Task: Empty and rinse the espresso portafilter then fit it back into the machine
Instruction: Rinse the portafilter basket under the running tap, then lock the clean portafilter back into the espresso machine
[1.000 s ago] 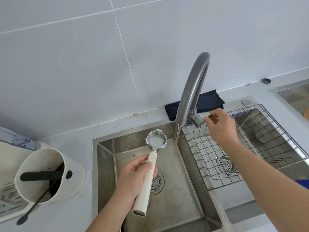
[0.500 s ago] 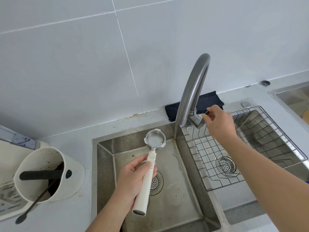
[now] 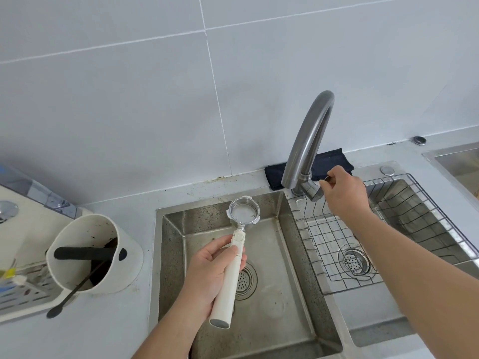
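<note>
Head view: double sink [image 3: 295, 257]
Portafilter [image 3: 234, 257]: over the sink's left basin, basket up
Left hand [image 3: 210, 273]: closed around its white handle
Right hand [image 3: 344, 193]: fingers pinching the faucet [image 3: 307, 143] lever

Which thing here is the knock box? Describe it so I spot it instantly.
Start at the steel sink and look left onto the grey counter. There stands the white tilted cylindrical tub; unlike anything nearby, a black bar crosses its coffee-stained mouth.
</note>
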A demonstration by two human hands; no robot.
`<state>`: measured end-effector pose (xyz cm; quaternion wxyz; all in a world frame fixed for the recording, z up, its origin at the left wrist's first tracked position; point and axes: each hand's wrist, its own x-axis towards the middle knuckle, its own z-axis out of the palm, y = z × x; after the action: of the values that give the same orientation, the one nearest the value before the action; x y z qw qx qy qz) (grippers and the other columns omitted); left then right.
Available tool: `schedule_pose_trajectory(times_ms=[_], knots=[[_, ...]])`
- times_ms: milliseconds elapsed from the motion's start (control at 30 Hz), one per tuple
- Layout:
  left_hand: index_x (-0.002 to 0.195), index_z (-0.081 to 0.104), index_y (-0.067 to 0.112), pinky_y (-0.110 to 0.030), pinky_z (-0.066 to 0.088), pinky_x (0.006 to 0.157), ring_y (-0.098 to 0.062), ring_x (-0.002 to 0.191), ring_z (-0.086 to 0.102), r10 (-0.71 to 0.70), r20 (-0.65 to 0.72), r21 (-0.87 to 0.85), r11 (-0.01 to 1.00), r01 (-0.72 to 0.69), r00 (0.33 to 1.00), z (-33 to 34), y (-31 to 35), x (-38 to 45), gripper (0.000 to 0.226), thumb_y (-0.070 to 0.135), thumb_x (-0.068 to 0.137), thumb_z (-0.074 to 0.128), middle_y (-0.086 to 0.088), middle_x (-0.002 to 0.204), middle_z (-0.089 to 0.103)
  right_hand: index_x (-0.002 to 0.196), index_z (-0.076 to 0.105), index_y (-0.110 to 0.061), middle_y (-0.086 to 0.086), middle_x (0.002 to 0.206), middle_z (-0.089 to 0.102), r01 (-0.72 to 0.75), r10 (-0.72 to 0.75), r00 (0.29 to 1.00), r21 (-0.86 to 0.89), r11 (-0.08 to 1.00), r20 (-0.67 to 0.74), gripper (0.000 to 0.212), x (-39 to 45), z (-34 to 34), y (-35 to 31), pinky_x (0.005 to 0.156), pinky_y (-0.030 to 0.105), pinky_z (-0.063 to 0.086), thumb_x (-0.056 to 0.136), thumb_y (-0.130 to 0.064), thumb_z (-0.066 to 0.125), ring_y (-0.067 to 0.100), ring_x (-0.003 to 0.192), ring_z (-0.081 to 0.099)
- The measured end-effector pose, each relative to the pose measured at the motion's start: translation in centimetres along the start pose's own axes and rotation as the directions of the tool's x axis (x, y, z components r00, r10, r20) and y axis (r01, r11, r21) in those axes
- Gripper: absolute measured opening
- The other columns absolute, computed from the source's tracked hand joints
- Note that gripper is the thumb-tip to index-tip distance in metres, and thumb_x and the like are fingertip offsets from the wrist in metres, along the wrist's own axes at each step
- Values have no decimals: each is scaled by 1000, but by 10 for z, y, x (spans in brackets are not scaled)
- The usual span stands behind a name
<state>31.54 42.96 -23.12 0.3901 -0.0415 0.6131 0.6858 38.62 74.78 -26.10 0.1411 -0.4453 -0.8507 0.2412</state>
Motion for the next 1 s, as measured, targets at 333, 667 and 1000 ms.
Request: schedule_pose_trajectory(times_ms=[333,667,1000], knots=[[104,77,18,-28,56,56,-22,71,73,63,-22,81,995,-61,998,-15,8,-28,22,10,85,70,-15,85,76,142,46,-16,10,127,65,-111,81,988,231,967,135,53,-9,-9,-3,69,32,54,93,-29,65,24,104,63],[102,78,18,-29,57,55,-22,68,70,107,-29,10,994,-107,994,-32,13,-62,21,8,86,68,-16,84,76,139,51,-20,0,133,62,-170,137,984,371,913,112,49,-105,-16,-30,90,35,43,93,-31,63,17,115,57],[102,77,28,-29,52,49,-15,60,64,90,-66,-11,996,-90,994,-46,10,-76,22,15,86,70,-7,84,74,91,75,-7,6,76,74,-422,-99,799,670,611,594,11,-235,10,-110,74,33,60,93,-13,65,17,71,71]])
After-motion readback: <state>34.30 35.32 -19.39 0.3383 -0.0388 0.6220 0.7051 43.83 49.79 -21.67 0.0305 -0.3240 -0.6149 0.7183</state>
